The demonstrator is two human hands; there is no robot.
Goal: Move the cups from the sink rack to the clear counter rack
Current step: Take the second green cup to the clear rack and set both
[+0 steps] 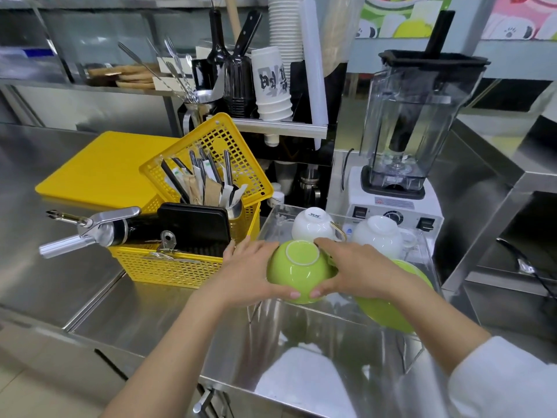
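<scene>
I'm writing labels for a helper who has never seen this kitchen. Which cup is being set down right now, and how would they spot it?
Find the big clear-jar blender on the steel counter; in front of it stands the clear acrylic rack. At the rack's near edge, the left hand and right hand hold a lime-green ceramic cup upside down. The two upturned cups behind it are white.

Café kitchen — blender (413, 122), paper cups (272, 86).

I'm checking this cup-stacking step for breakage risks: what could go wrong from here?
The green cup, upside down in both hands, sits close to the white cups and could knock them. It is at the clear rack's front edge, so it might tip off. A second green piece crowds the right side.
</scene>
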